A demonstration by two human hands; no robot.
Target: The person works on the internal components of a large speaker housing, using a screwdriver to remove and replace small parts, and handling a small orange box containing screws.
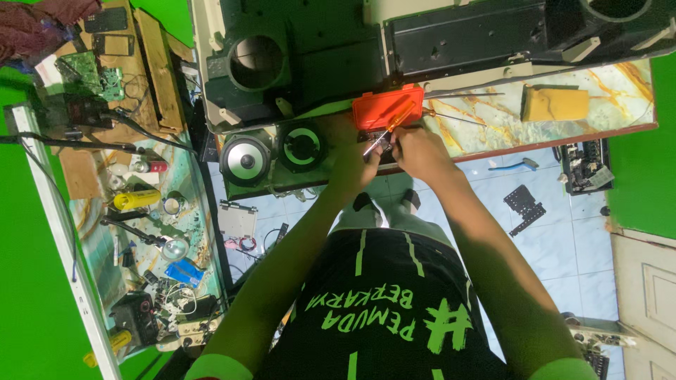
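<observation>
- Landmark: red plastic box (388, 105), flat on the marbled worktop (620, 91) at its near edge.
- Orange-handled screwdriver (391, 124) lies slanted across the box's near edge, metal tip pointing down-left toward the hands.
- Left hand (354, 163) just below the box, slightly left of it; fingers curled at the screwdriver tip, grip looks closed on the shaft, though the view is too small to be sure.
- Right hand (417, 151) just below the box, touching the left hand; fingers pinched on a small dark part (377, 138), grip clenched around it.
- Two round speakers (271, 153) sit left of the box: one silver-coned, one black with a green ring.
- Dark speaker cabinet (296, 49) with a round hole lies behind the box and to its left.
- Yellow block (555, 104) on the worktop, well right of the box.
- Thin metal rods (465, 105) lie just right of the box.
- Second cluttered worktop (141, 232) far left of the box, with a yellow tube, tools and wires.
- Tiled floor (563, 246) below the box, with a black perforated plate (524, 207) on it.
</observation>
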